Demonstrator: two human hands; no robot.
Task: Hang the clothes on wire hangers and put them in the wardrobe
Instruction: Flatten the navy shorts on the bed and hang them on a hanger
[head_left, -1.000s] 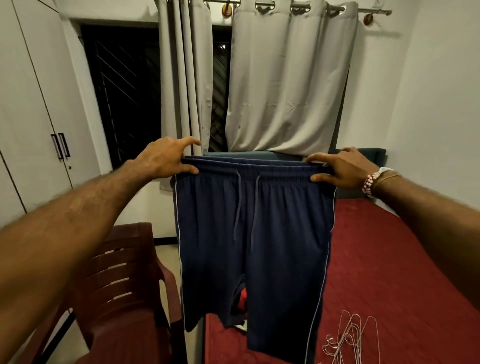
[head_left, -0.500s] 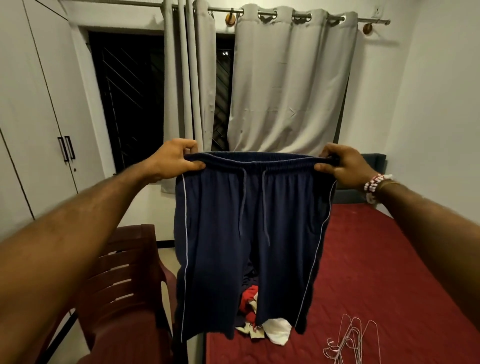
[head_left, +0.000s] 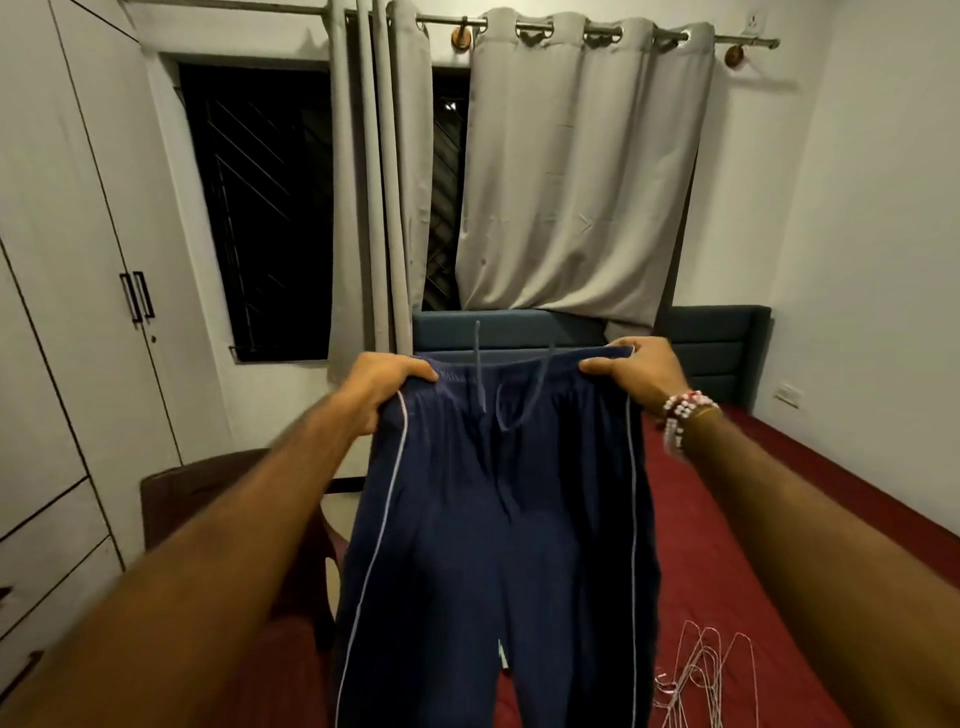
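In the head view, I see my left hand (head_left: 387, 387) and my right hand (head_left: 636, 371) each gripping one end of the waistband of the navy shorts (head_left: 498, 519), fingers curled over the top edge and thumbs on the near side. The shorts hang in the air between the two hands, over the near edge of the bed (head_left: 753, 499), their drawstrings loose at the middle and a white stripe down each side. A beaded bracelet (head_left: 683, 415) sits on my right wrist. The wire hangers (head_left: 701, 670) lie in a loose pile on the red bedsheet, low and to the right of the shorts. The wardrobe (head_left: 62, 260) stands at the left with its doors closed, a dark red chair (head_left: 208, 499) below it. Grey curtains (head_left: 571, 182) hang behind.
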